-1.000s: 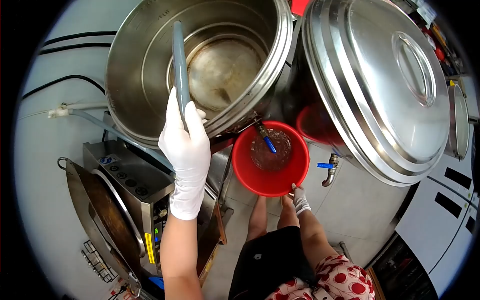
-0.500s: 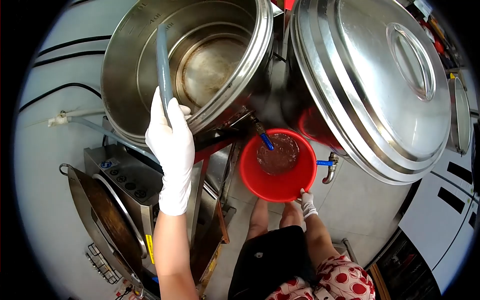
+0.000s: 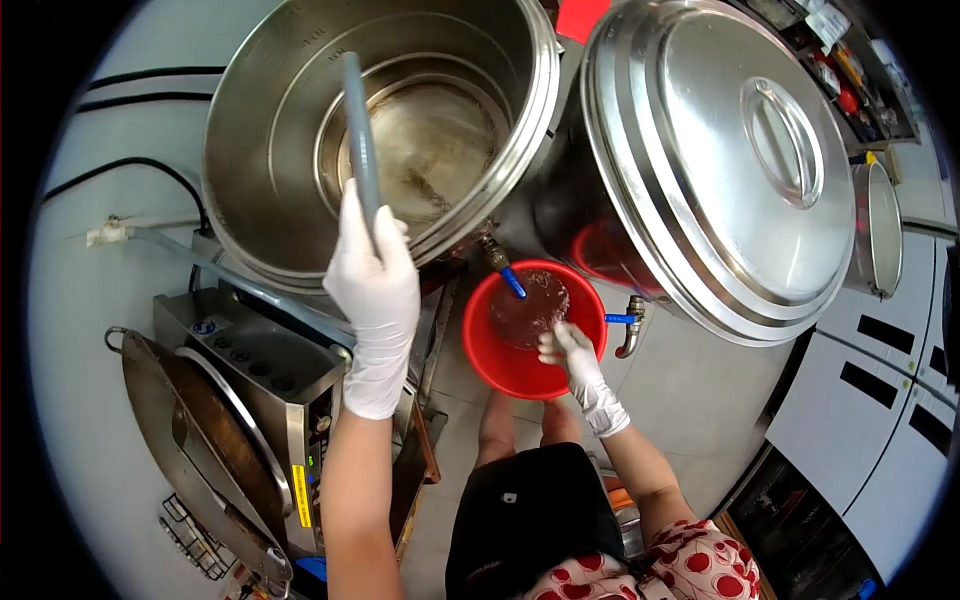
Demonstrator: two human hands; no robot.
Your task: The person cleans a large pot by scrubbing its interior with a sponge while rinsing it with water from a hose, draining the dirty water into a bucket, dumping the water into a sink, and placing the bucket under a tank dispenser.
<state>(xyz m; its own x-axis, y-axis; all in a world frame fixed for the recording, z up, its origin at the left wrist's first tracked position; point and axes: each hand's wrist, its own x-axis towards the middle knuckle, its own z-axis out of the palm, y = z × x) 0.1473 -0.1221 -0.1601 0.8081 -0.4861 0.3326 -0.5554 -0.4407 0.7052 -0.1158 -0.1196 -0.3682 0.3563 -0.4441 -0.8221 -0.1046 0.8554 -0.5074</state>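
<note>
My left hand [image 3: 378, 290], in a white glove, is closed round a grey hose [image 3: 360, 135] whose end points up over the open steel pot [image 3: 250, 160]. Below the pot's blue-handled tap [image 3: 512, 281] stands a red bucket [image 3: 525, 377] with rippling water [image 3: 522, 312] in it. My right hand [image 3: 572, 362], also gloved in white, is over the near right part of the bucket, its fingers loosely curled and partly spread, with nothing visible in them.
A large lidded steel pot [image 3: 740, 170] with its own blue-handled tap [image 3: 630, 320] stands at the right. Left are a wok [image 3: 190, 430] and a steel cooker panel [image 3: 240, 345]. White cabinets [image 3: 850, 420] line the far right.
My right hand has let go of the bucket's rim and moved up over the bucket. My left hand still holds the hose upright. The view has shifted slightly.
</note>
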